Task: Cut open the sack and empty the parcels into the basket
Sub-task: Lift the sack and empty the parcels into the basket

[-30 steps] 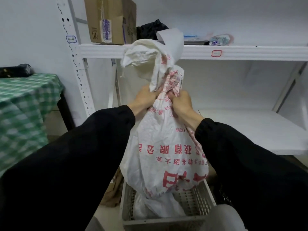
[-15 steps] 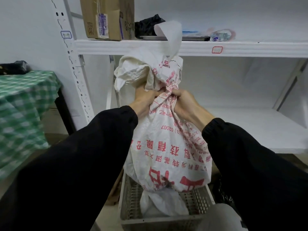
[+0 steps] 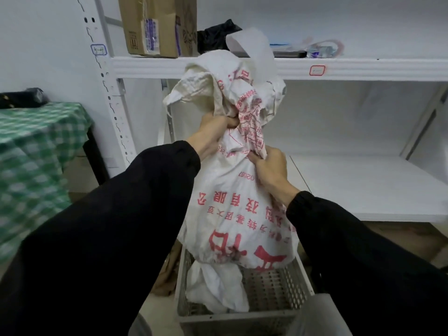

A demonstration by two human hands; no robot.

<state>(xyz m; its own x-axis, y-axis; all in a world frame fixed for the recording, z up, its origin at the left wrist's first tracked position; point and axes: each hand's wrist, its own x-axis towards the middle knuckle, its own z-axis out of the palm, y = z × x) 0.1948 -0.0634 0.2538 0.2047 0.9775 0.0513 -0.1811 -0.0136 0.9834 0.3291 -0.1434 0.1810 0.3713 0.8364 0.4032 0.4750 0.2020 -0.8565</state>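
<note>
Woven white cloth is bunched in my left hand [image 3: 214, 133], fingers curled tight round the sack's [image 3: 232, 209] gathered top. My right hand [image 3: 269, 168] pinches a fold just below. The sack (red print upside down) hangs over the grey basket [image 3: 299, 284], and a white parcel [image 3: 215, 287] lies in the basket under its lower end.

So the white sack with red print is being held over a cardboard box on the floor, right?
Not quite. The head view shows the sack held over a grey perforated basket on the floor, not a cardboard box.
</note>
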